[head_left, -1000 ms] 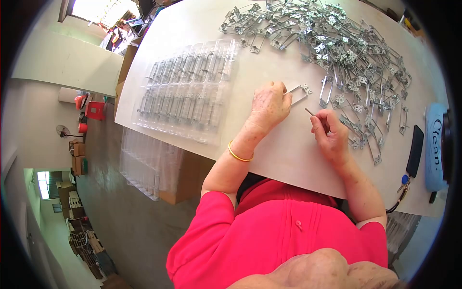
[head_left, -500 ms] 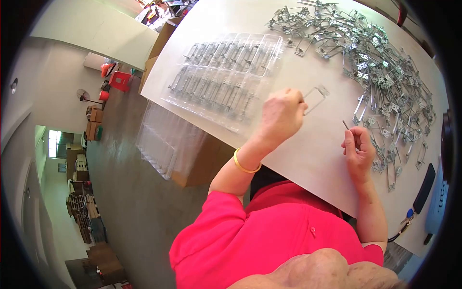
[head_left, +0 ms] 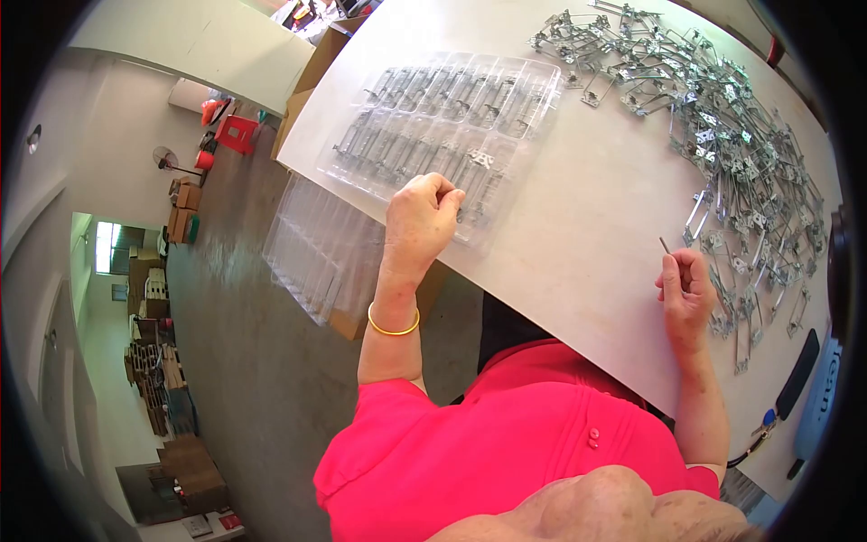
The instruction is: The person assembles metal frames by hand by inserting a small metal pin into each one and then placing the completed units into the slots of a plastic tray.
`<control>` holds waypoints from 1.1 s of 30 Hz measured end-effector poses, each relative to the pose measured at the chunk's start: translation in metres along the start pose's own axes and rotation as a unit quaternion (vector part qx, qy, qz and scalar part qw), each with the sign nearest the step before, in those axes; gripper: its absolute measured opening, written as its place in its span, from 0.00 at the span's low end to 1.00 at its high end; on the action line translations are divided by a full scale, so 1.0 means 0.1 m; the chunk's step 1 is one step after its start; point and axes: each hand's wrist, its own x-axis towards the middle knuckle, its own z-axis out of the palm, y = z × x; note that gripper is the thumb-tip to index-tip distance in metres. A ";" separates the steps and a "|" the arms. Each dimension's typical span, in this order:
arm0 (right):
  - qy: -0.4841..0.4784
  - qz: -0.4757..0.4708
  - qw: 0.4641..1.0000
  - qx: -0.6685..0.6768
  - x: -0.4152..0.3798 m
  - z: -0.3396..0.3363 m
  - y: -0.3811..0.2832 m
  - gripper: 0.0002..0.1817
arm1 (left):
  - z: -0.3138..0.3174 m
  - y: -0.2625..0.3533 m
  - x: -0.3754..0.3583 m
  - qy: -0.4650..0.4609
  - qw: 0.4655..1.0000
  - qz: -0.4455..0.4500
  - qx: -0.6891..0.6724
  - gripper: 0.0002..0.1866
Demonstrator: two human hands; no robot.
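My left hand (head_left: pixel 423 217), a yellow bangle (head_left: pixel 394 331) on its wrist, is closed over the lower part of a clear plastic tray (head_left: pixel 542 95). A metal bracket (head_left: pixel 480 160) shows just beyond its fingertips, its near end hidden by the fingers. Rows of similar metal pieces lie in the tray's compartments. To the right, my right hand (head_left: pixel 688 294) pinches a thin metal rod (head_left: pixel 666 246) that sticks up past the fingertips. Beside that hand spreads a large heap of metal brackets (head_left: pixel 722 135).
More clear trays (head_left: pixel 316 239) lie beyond the table's left edge, over a cardboard box (head_left: pixel 352 323). At the right are a black phone-like object (head_left: pixel 798 366), keys on a strap (head_left: pixel 766 425) and a blue object (head_left: pixel 817 406). The white table (head_left: pixel 587 226) has a long near edge.
My left hand has moved left from the middle of the table to the tray, with the bracket. My right hand keeps its pinch on the rod. The view has shifted slightly.
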 end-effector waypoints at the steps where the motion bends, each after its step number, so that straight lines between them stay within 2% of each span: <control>1: -0.002 0.005 1.000 -0.001 0.00 0.00 0.00 0.03 | 0.04 -0.02 -0.01 0.000 1.000 0.019 -0.003 0.08; 9: -0.006 0.009 1.000 -0.016 0.00 -0.01 -0.05 0.02 | 0.21 0.09 0.05 -0.008 0.999 0.045 0.006 0.09; 14: -0.002 0.010 1.000 -0.022 0.00 -0.01 -0.03 0.03 | 0.32 0.04 0.09 -0.011 0.996 0.070 0.056 0.09; 24: -0.004 -0.001 1.000 -0.017 0.00 0.00 0.01 0.02 | 0.34 0.06 0.09 -0.015 0.992 0.071 0.104 0.10; 33: -0.003 0.006 1.000 -0.013 -0.01 0.00 -0.01 0.02 | 0.30 0.09 0.07 -0.012 0.984 0.107 0.144 0.10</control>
